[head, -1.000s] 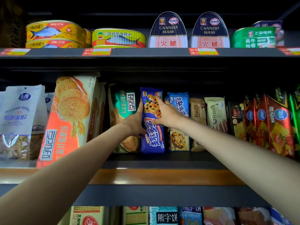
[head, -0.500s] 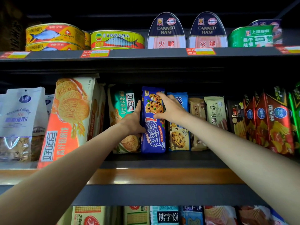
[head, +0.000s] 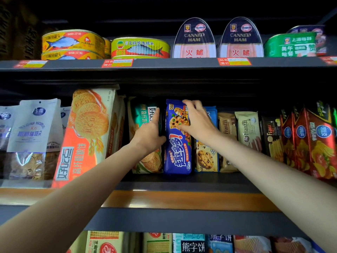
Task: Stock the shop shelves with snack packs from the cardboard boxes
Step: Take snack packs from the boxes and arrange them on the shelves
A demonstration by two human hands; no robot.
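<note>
While upright on the shelf (head: 182, 185), blue cookie pack (head: 177, 148) between both grasping hands: left hand (head: 149, 134), right hand (head: 197, 122).

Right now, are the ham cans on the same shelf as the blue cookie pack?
No, the ham cans stand on the shelf above, while the blue cookie pack stands on the middle shelf between both hands.

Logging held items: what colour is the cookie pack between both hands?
Dark blue cookie pack, with chocolate-chip cookie pictures and white lettering; head view.
</note>
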